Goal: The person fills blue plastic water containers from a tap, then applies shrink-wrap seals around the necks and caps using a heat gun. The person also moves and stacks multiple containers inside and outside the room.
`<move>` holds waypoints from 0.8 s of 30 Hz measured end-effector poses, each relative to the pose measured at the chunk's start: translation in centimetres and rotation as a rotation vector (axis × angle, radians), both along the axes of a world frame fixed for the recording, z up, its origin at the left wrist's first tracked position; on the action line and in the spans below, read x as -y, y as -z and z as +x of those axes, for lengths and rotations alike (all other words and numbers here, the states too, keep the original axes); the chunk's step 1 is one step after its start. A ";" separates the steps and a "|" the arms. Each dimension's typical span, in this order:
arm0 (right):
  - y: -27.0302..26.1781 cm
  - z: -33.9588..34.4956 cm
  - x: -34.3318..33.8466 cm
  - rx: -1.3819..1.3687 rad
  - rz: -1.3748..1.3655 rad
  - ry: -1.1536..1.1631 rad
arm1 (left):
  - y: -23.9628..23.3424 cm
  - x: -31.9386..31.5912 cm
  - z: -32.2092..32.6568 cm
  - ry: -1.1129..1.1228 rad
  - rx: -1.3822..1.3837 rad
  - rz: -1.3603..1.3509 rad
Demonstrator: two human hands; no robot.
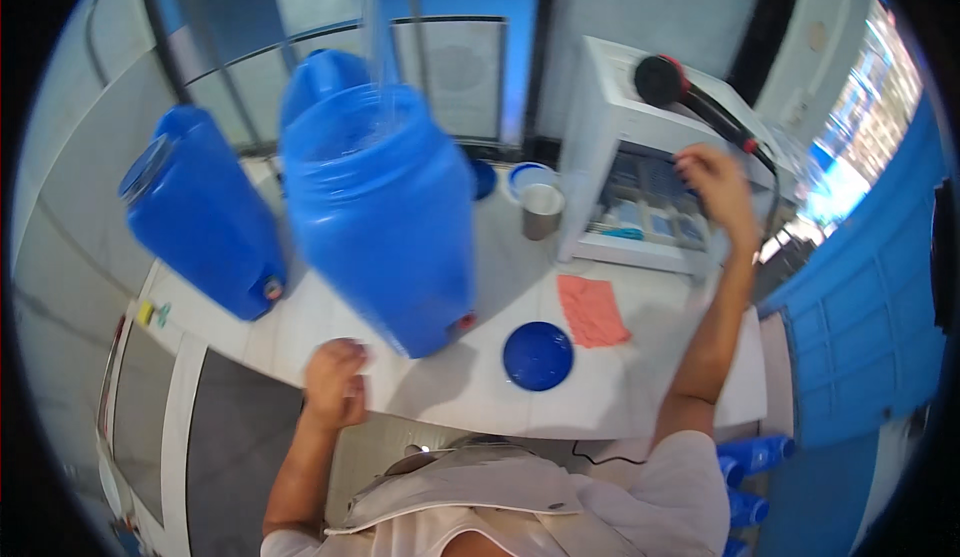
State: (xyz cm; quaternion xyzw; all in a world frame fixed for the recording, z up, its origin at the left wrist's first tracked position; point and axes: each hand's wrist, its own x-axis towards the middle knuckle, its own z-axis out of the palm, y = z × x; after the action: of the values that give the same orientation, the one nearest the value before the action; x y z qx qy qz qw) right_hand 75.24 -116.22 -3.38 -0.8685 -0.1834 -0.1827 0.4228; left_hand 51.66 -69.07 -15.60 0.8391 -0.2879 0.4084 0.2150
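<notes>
A large blue plastic water container (375, 219) stands uncapped on the white table. A clear stream of water (381, 47) falls from above into its wide mouth. My left hand (335, 383), slightly blurred, hovers by the table's front edge with loosely curled fingers, near the container's base; nothing shows in it. Off to the right, my right hand (712, 182) is raised before a white cabinet (589, 144), below a black and red hair dryer (690, 99) lying on its top. Its fingers are bent and apart, holding nothing visible. A round blue lid (538, 356) lies on the table beside a coral-pink cloth (592, 311).
Another blue container (202, 219), its cap on, stands at the left, and a further blue container (322, 73) is behind the large one. A metal cup (541, 212) stands by the cabinet. Blue bottle-like objects (754, 456) lie below right. A black cord (607, 459) hangs under the table.
</notes>
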 end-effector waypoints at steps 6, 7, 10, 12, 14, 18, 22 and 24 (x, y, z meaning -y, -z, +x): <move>17.6 8.9 10.4 -0.060 -0.306 0.508 | -1.7 -2.6 -0.4 -0.179 0.015 -0.090; 19.4 9.5 11.5 -0.078 -0.319 0.495 | -1.6 -2.7 -0.1 -0.180 0.015 -0.093; 22.4 10.1 9.6 0.035 -0.445 0.533 | -2.0 -2.6 -0.2 -0.209 0.015 -0.063; 23.4 11.1 8.1 0.025 -0.540 0.568 | -2.5 -2.4 -0.4 -0.222 0.014 -0.027; 23.7 11.8 9.9 -0.117 -0.632 0.596 | -2.9 -2.3 0.2 -0.213 0.023 0.001; 23.7 10.8 11.8 -0.016 -0.300 0.472 | -4.0 -2.8 0.8 -0.199 0.068 -0.002; 21.1 8.4 10.6 0.346 0.377 0.493 | -4.6 -6.2 0.3 -0.271 0.150 -0.036; 20.0 6.0 7.5 0.248 0.601 0.447 | -5.2 -8.3 -0.5 -0.337 0.179 -0.117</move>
State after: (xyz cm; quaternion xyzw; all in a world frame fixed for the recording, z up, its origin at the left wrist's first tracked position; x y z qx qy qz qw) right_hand 81.23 -123.74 -23.34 -0.6959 0.0221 -0.4192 0.5826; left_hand 51.21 -60.75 -10.36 0.8218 -0.1371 0.5276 0.1656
